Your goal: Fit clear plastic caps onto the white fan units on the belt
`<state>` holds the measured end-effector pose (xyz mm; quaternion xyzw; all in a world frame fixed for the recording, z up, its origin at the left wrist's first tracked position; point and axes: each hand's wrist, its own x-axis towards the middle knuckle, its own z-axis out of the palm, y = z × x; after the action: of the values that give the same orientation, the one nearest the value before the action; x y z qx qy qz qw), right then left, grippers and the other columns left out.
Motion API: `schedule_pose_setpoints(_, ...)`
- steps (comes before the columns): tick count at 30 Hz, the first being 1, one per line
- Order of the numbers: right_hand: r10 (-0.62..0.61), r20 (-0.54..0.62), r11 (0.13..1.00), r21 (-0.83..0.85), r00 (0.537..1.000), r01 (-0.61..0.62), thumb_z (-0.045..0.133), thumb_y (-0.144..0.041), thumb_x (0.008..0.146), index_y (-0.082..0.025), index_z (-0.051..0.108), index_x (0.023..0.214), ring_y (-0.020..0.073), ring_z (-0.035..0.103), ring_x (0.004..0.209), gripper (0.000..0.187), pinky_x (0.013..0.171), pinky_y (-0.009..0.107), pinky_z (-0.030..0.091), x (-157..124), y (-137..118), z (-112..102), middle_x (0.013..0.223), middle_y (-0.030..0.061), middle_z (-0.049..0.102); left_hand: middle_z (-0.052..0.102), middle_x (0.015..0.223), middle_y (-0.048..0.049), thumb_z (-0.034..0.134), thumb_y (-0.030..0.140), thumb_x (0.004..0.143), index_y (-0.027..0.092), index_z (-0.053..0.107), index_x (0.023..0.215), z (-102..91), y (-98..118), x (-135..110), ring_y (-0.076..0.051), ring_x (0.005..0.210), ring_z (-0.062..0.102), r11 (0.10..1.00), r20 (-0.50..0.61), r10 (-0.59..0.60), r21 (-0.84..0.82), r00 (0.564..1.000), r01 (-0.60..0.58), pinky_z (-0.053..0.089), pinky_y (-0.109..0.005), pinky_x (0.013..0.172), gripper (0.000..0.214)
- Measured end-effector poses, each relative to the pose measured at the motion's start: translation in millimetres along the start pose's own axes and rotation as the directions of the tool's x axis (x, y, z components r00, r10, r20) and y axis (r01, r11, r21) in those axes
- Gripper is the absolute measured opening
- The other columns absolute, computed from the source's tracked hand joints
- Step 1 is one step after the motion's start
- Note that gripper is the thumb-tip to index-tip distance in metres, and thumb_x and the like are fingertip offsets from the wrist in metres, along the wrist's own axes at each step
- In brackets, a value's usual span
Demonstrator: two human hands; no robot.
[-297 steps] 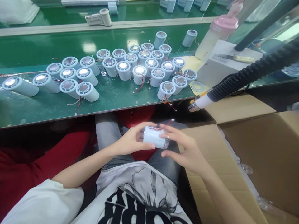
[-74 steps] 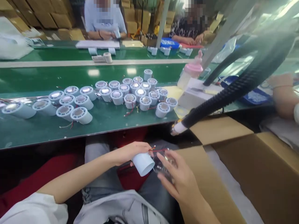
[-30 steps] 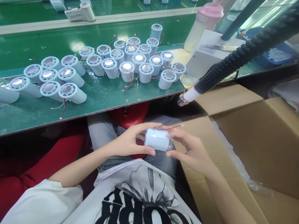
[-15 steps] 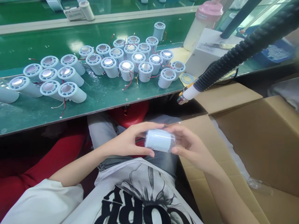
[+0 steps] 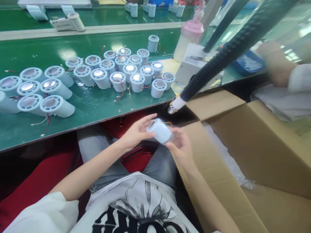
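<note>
Right hand [image 5: 181, 145]: clamped on a light-blue plastic cylinder [image 5: 160, 131], lower end.
Left hand [image 5: 136, 133]: thumb at its upper end, fingers spread; clamping unclear.
Cylinder: tilted, between the 2 hands.
Thin coloured wires [image 5: 169, 123]: may snag if it turns.

The cylinder [image 5: 160, 130] is pale blue and smooth-sided, with a grey disc in its upper end. Clear film [image 5: 169, 139] juts past its lower end. It lies tilted between the left hand [image 5: 140, 131] and right hand [image 5: 181, 145], above the lap, thin red and yellow wires [image 5: 169, 123] showing at its far side.
</note>
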<state>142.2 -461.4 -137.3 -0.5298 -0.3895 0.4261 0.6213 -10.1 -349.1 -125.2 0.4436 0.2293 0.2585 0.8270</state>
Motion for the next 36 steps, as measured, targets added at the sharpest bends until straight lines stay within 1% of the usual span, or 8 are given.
schedule_pose_setpoints(3,-0.060,-0.191,0.998,0.007,0.980,0.062,0.073,-0.047,0.069,-0.024,0.046,0.102,0.0210,0.060,0.100,0.048,0.087,0.037,0.050,12.0,26.9,-1.0,0.109,0.0090,0.059,0.063,0.123,-0.0126,0.082,0.025,0.061,0.017,0.057,0.124,8.4,-7.2,33.0,-0.025,0.116,0.056,0.995,-0.049,-0.042,-0.093,0.998,0.038,0.040,-0.036,0.101,0.068)
schedule_pose_setpoints(6,-0.080,-0.259,0.996,0.010,0.963,0.086,0.070,-0.049,0.072,-0.024,0.044,0.104,0.0210,0.060,0.097,0.048,0.086,0.037,0.051,24.1,45.3,-4.4,0.108,0.0099,0.059,0.063,0.123,-0.0105,0.079,0.020,0.065,0.017,0.059,0.118,14.2,-8.1,53.3,-0.023,0.114,0.058,0.991,-0.062,-0.069,-0.117,0.996,0.061,0.039,-0.036,0.102,0.057)
schedule_pose_setpoints(15,-0.058,-0.208,0.989,0.124,0.976,0.085,0.072,-0.049,0.070,-0.022,0.046,0.106,0.0227,0.061,0.102,0.052,0.088,0.037,0.050,42.1,51.2,-2.9,0.113,0.0113,0.059,0.060,0.128,-0.0116,0.078,0.020,0.066,0.017,0.057,0.122,7.9,4.0,57.5,-0.023,0.115,0.058,0.993,-0.141,-0.086,-0.087,0.986,0.074,0.039,-0.037,0.104,0.060)
schedule_pose_setpoints(22,-0.073,-0.162,0.992,0.092,0.984,0.089,0.072,-0.053,0.070,-0.023,0.046,0.104,0.0235,0.061,0.105,0.052,0.089,0.038,0.051,38.1,47.0,-4.6,0.116,0.0123,0.060,0.057,0.132,-0.0123,0.078,0.022,0.067,0.017,0.057,0.124,6.3,3.2,50.6,-0.025,0.120,0.054,0.997,-0.111,-0.073,-0.031,0.991,0.070,0.040,-0.038,0.103,0.062)
schedule_pose_setpoints(26,-0.095,-0.063,0.994,0.044,0.993,0.098,0.078,-0.041,0.068,-0.023,0.053,0.101,0.0236,0.061,0.105,0.046,0.087,0.038,0.054,20.6,29.6,-13.9,0.112,0.0099,0.063,0.058,0.130,-0.0130,0.080,0.020,0.063,0.019,0.057,0.126,2.1,7.8,26.8,-0.026,0.119,0.054,0.992,-0.021,-0.046,0.120,0.999,0.049,0.044,-0.036,0.099,0.067)
schedule_pose_setpoints(31,-0.144,0.304,0.946,-0.238,0.942,0.222,0.076,-0.025,0.073,-0.024,0.058,0.105,0.0255,0.053,0.120,0.038,0.095,0.040,0.052,-0.7,-10.7,-27.0,0.117,0.0077,0.063,0.054,0.134,-0.0107,0.079,0.017,0.066,0.027,0.051,0.130,-1.1,19.8,-18.9,-0.025,0.118,0.056,0.907,0.149,-0.097,0.420,0.984,0.026,0.048,-0.036,0.096,0.070)
schedule_pose_setpoints(33,-0.091,0.379,0.928,-0.303,0.921,0.216,0.075,-0.025,0.074,-0.024,0.059,0.106,0.0261,0.055,0.118,0.036,0.095,0.040,0.052,-4.5,-24.8,-28.6,0.117,0.0077,0.063,0.053,0.136,-0.0095,0.079,0.017,0.065,0.028,0.052,0.130,1.0,22.8,-32.1,-0.025,0.120,0.054,0.843,0.184,-0.074,0.537,0.980,-0.037,0.045,-0.036,0.101,0.071)
schedule_pose_setpoints(36,0.041,0.415,0.958,-0.276,0.909,0.083,0.074,-0.026,0.075,-0.025,0.057,0.109,0.0241,0.060,0.111,0.037,0.091,0.037,0.055,-7.8,-38.0,-27.7,0.119,0.0061,0.061,0.053,0.136,-0.0094,0.079,0.019,0.066,0.028,0.049,0.132,5.3,24.0,-43.2,-0.026,0.122,0.053,0.788,0.232,-0.028,0.603,0.972,-0.121,0.043,-0.037,0.103,0.073)
